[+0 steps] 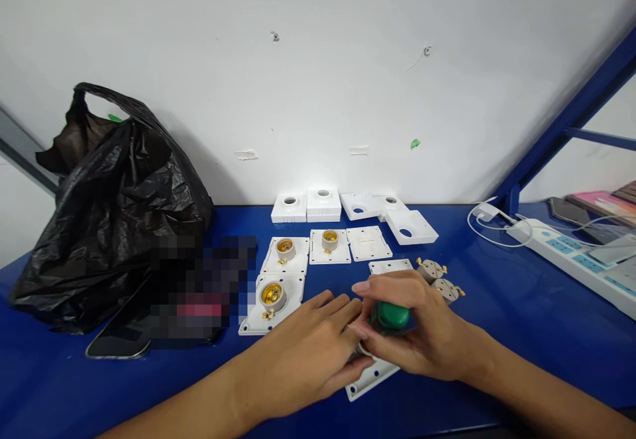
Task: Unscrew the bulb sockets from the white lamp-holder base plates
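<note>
My right hand [422, 326] is wrapped round a green-ended handle [392, 316], held over a white square plate [370, 379] near the table's front. Against that plate my left hand [318, 343] has its fingers bent round a small round part, mostly hidden between the hands. To the left, white plates carry round sockets with gold insides: one socket [273, 297] near my left hand, another [285, 249] behind it, a third [328, 240] further right. A bare white plate [368, 243] lies beside them. Round beige parts [447, 290] with brass tabs sit right of my right hand.
White box-shaped covers [324, 206] with round holes line the wall. A black plastic bag [124, 207] and a phone [119, 333] are at the left. A white power strip [571, 253] with cables lies at the right, below a blue metal frame [546, 121].
</note>
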Motion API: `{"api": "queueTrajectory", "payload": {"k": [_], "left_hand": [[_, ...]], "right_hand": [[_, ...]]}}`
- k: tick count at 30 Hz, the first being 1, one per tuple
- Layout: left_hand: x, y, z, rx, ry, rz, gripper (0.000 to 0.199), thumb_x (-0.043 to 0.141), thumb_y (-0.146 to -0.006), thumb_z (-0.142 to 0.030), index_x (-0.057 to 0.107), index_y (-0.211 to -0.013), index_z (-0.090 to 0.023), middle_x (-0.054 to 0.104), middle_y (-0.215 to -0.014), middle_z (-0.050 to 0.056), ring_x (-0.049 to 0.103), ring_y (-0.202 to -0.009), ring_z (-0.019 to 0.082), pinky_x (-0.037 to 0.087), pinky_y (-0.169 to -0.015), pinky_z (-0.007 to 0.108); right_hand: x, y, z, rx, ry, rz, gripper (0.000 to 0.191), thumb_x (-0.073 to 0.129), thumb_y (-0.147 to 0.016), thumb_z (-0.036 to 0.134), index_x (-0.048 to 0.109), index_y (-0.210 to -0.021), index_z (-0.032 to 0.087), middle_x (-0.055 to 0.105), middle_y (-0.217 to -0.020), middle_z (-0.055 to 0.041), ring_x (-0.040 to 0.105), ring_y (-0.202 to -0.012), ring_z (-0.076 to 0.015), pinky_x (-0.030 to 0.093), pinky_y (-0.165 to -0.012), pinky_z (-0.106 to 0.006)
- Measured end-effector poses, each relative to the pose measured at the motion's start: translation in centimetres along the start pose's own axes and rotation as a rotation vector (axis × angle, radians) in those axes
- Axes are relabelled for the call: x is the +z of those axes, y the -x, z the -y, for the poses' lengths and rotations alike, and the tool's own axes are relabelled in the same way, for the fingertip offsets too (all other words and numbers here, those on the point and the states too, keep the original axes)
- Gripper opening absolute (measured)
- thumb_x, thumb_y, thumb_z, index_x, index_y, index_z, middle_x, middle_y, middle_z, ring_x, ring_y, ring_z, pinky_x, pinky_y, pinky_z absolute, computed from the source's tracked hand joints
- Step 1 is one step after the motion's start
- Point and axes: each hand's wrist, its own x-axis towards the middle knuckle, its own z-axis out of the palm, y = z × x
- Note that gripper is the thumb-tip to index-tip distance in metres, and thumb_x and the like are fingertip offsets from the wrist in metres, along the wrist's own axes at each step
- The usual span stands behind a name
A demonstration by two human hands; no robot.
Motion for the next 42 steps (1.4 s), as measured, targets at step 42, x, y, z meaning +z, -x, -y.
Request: {"api": "queueTrajectory", "payload": {"k": [42], "left_hand": [[0.27, 0.05, -0.21, 0.013, -0.058, 0.044, 0.013, 0.056, -0.114, -0.024, 0.065, -0.106, -0.019, 0.076, -0.111, 0.007, 0.074, -0.106, 0.028, 0.055, -0.106, 0.044]], "right_hand": [[-0.20, -0.25, 0.60, -0.008, -0.040, 0.161, 0.044, 0.055, -0.105, 0.012, 0.048, -0.146, 0.024, 0.072, -0.085, 0.0033, 0.065, -0.069, -0.0149, 0.057, -0.071, -0.028]]}}
